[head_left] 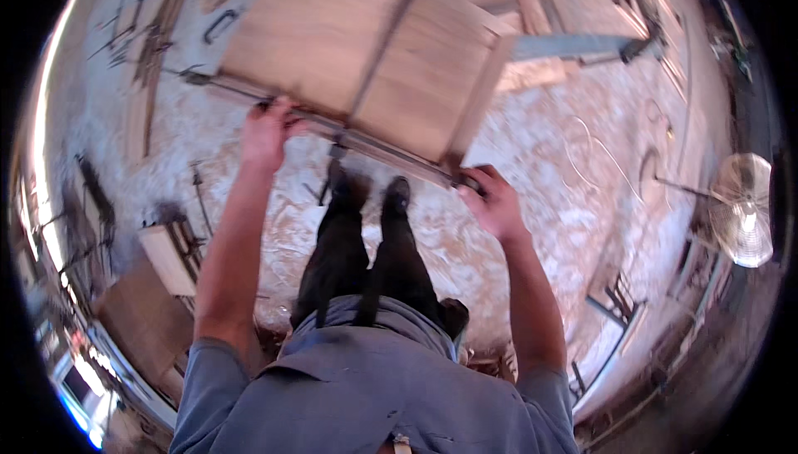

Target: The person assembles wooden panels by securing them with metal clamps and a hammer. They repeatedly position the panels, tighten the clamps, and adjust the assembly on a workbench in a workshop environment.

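A framed wooden panel (pixel 316 30) slants across the space in front of me. Along its near edge lies a dark bar clamp (pixel 391 147). A second bar clamp (pixel 384 51) crosses the panel's face from far to near. My left hand (pixel 266 137) is closed on the near-edge clamp, left of where the two clamps meet. At the panel's near right corner, my right hand (pixel 493 203) has its fingers curled round the dark end of that same clamp. Motion smears both hands slightly, and the undersides of the panel and clamps are hidden.
Long wooden strips (pixel 154 63) and a loose C-clamp (pixel 220 27) lie on the dusty floor to the left. A bluish flat bar (pixel 573 46) and more boards (pixel 532 74) are beyond the panel's right side. A standing fan (pixel 742 209) is at the far right.
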The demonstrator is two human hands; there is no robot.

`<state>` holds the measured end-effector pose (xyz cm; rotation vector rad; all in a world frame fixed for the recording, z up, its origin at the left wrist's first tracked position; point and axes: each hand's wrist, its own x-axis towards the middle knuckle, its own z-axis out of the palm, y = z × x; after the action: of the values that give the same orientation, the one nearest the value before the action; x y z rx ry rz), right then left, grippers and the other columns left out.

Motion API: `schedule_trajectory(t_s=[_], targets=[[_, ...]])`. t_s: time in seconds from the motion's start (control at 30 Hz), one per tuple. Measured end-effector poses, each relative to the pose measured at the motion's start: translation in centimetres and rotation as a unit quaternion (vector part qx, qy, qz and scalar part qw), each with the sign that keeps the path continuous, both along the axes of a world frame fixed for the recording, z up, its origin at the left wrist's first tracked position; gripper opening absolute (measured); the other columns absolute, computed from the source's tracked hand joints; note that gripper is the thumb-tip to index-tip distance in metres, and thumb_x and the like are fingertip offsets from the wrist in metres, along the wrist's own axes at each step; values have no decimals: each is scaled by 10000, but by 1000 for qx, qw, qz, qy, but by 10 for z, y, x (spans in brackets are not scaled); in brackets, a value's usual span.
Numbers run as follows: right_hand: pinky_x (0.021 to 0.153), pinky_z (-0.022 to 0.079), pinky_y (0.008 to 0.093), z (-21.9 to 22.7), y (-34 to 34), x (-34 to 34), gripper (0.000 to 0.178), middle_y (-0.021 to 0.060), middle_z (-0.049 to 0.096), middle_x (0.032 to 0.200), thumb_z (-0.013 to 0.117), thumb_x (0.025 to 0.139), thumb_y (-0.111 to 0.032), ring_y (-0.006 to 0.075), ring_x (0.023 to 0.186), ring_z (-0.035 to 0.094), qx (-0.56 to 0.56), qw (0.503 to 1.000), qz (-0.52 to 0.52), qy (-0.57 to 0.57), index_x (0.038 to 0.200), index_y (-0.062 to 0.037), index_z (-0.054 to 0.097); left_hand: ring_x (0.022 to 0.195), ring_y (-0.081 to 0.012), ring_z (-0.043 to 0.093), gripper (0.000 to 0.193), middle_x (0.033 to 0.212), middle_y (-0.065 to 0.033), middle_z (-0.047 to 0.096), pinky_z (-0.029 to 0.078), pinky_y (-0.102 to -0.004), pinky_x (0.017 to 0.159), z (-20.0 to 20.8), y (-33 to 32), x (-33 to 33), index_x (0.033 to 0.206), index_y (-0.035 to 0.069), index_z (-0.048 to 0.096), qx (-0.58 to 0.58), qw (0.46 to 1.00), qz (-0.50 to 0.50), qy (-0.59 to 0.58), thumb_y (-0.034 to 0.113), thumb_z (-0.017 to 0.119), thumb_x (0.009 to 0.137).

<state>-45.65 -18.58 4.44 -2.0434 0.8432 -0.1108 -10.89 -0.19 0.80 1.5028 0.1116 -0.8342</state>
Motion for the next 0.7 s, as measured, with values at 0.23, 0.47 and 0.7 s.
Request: schedule_trajectory(t_s=[0.23,0.47,0.7], targets=[[704,515,358,-3,-5,-6,426,134,631,979,668,810,-406,291,808,640,-2,1000,-16,1,1059,-60,641,718,-176,604,191,900,-77,611,599,-326,632,9,-11,-2,1019,8,550,-9,1000,-5,-12,149,604,901],[874,469,398,13,-4,-33,505,208,555,1136,745,731,-199,362,1040,555,-94,992,-76,-38,1153,5,558,717,-165,602,177,896,-79,609,602,-336,645,-2,-3,6,1014,17,549,-13,1000,1,-4,151,596,907],[864,467,338,-19,26,-80,505,149,563,1194,651,818,-84,245,1042,567,66,981,-184,0,1281,8,469,717,-165,608,176,917,-72,616,594,-344,667,1,-6,2,1026,30,542,-28,1000,6,1,158,587,914]])
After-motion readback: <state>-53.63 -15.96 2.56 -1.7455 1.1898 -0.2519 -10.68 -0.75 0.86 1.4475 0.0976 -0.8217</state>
